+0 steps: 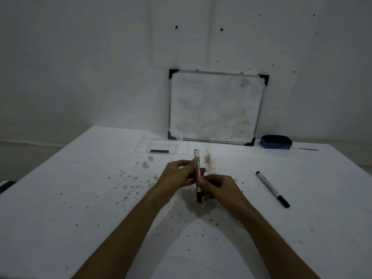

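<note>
From my remote seat I see the stained white desk (60, 198) spread across the view. Toward its far edge sits a clear plastic tray (145, 144) with a short dark stick (159, 151) lying inside. Just right of that, the left hand (177, 175) is slightly blurred, and its grip is curled around the middle of the red-labelled marker (196, 158). The marker is held above the middle of the desk, running away from me, pale end toward the wall and dark end nearest me. The right hand (221, 188) meets it from the other side, its grip pinching the lower barrel just above the dark end. Behind the hands, a smudged whiteboard (215, 105) leans on the wall. Further right, a second marker (272, 189) lies on the desk, well apart from the hands. A blue eraser (276, 141) rests beside the whiteboard's lower right corner, and a thin grey strip (308, 149) lies just past it.
</note>
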Tool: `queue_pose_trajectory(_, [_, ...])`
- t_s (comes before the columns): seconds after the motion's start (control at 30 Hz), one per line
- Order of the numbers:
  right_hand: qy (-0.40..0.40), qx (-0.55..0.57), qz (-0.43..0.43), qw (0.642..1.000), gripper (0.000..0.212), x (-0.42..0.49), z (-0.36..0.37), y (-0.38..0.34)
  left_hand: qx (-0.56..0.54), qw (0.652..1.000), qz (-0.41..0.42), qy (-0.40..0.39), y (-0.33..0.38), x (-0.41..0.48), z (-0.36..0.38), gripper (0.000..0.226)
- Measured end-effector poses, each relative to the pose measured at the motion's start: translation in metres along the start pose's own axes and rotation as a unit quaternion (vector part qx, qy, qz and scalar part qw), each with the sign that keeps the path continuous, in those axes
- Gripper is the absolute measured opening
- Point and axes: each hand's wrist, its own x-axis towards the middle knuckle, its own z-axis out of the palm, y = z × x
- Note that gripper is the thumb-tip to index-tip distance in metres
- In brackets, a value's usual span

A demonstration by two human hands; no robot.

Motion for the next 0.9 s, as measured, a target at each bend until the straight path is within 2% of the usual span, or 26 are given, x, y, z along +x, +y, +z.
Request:
queue_pose_trajectory(0.07, [0.026, 0.018, 0.01, 0.999, 0.016, 0.012, -0.006, -0.004, 0.078, 0.995, 0.015, 0.053, 0.013, 0.01, -0.017, 0.06])
queue_pose_trajectory(0.17, [0.092, -0.01, 0.041, 0.995, 0.02, 0.046, -0.015, -0.01, 0.295, 0.94, 0.055, 0.16, 0.014, 0.027, -0.054, 0.044])
queue_pose_trajectory(0.23, [0.109, -0.037, 0.059, 0.992, 0.019, 0.074, -0.017, -0.015, 0.386, 0.908, 0.05, 0.158, -0.002, 0.029, -0.074, 0.036])
queue_pose_trajectory(0.37, [0.123, -0.126, 0.095, 0.98, 0.021, 0.132, -0.006, -0.021, 0.522, 0.833, 0.135, 0.129, -0.046, 0.028, -0.088, 0.04])
queue_pose_trajectory(0.43, [0.12, -0.18, 0.117, 0.969, 0.024, 0.157, 0.003, -0.019, 0.541, 0.818, 0.139, 0.136, -0.05, 0.03, -0.088, 0.042])
queue_pose_trajectory(0.6, [0.126, -0.279, 0.137, 0.942, 0.039, 0.19, 0.023, -0.008, 0.526, 0.827, 0.148, 0.134, -0.052, 0.032, -0.088, 0.042])
queue_pose_trajectory(0.73, [0.128, -0.289, 0.136, 0.939, 0.047, 0.191, 0.025, -0.009, 0.527, 0.826, 0.148, 0.134, -0.052, 0.032, -0.089, 0.042])
queue_pose_trajectory(0.9, [0.099, -0.248, 0.087, 0.96, 0.036, 0.15, 0.012, -0.007, 0.547, 0.813, 0.159, 0.119, -0.049, 0.029, -0.085, 0.038])
